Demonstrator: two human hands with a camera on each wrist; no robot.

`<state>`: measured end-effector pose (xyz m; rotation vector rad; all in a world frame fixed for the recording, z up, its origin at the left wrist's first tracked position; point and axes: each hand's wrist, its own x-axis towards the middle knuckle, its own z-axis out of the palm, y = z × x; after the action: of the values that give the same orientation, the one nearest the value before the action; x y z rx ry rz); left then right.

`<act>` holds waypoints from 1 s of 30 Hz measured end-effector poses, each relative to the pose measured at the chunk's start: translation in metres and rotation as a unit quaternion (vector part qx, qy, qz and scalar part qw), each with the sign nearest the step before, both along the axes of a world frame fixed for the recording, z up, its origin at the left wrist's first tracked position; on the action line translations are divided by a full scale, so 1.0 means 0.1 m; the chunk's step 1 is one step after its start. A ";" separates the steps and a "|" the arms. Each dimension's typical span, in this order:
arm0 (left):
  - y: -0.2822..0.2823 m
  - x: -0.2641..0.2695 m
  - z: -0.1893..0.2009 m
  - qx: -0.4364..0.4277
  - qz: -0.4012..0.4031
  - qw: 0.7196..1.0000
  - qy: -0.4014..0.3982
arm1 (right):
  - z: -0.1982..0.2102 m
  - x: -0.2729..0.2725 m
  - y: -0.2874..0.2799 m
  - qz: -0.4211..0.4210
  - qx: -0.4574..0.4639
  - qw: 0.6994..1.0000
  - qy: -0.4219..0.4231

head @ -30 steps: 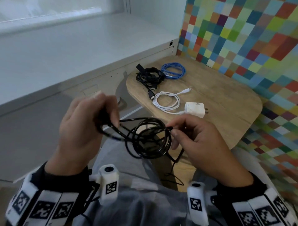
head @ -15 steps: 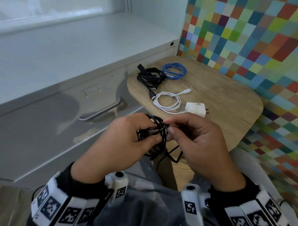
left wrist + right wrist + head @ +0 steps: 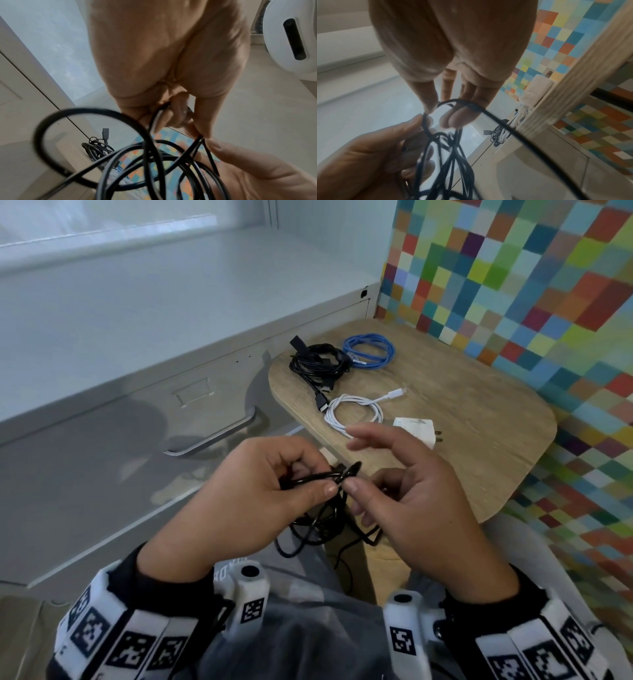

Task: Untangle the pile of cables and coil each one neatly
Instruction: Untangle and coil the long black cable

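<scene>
Before the near edge of the wooden table (image 3: 479, 419), the left hand (image 3: 253, 501) grips the loops of a black cable (image 3: 351, 469); the right hand (image 3: 418, 508) hooks one strand with thumb and curled fingers (image 3: 453, 119). Others lie coiled — a black bundle (image 3: 318, 362) at the far left corner, a blue coil (image 3: 370, 352) beside it, a white cable (image 3: 354, 414) by the left edge. Probably the last coil: next, wind in the hanging tail.

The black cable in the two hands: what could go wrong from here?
1. The black cable hangs in loose loops below the left hand; they may slip out and tangle again.
2. One strand runs over curled fingers of the right hand; pulling there could tighten a knot instead of freeing it.
</scene>
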<state>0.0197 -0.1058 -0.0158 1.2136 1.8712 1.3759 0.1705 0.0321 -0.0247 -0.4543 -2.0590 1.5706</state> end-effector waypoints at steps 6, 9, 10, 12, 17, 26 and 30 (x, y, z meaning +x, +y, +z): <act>-0.03 -0.10 0.03 0.111 0.092 0.990 -0.008 | 0.01 0.02 0.08 0.018 -0.014 1.000 -0.004; -0.06 -0.20 0.07 0.221 0.184 0.954 -0.089 | 0.01 0.05 0.16 -0.002 -0.020 1.000 -0.008; -0.07 -0.23 0.09 0.233 0.209 0.945 -0.100 | 0.00 0.06 0.19 -0.013 -0.013 1.000 -0.014; -0.12 -0.26 0.15 0.193 0.236 0.951 -0.048 | -0.02 0.09 0.24 -0.031 -0.003 0.999 -0.020; -0.21 -0.23 0.24 0.016 0.170 0.982 0.080 | -0.04 0.11 0.21 -0.034 0.056 0.997 -0.046; -0.06 -0.02 0.14 -0.056 0.005 0.981 0.186 | 0.00 0.04 0.05 0.015 0.028 0.999 -0.016; -0.23 -0.38 0.23 0.100 0.221 0.968 0.055 | 0.01 0.10 0.19 -0.025 0.000 1.000 0.001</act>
<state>-0.0182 -0.1287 0.0075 1.0147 2.2186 1.8007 0.1810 0.0507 -0.0235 -0.5000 -2.0301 1.5418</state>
